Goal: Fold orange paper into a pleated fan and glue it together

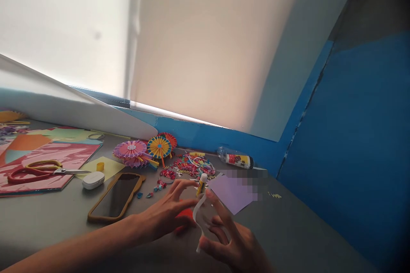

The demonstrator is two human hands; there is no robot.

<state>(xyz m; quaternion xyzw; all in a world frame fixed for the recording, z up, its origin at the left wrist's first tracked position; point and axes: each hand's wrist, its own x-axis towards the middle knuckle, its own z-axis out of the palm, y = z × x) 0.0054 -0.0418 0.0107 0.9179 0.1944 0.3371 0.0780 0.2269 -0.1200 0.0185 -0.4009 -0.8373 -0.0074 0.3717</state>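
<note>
White paper strip [199, 217] curling, gripped in right hand [229, 239] | left hand [165, 210] grasping glue stick [201, 183] | lilac paper [232, 194] lying just beside, on tabletop [304, 239]

Red object [184, 218] partly hidden beneath the left hand [163, 211]; pixelated patch [240, 181] obscures the area beyond the lilac paper [229, 194].
</note>
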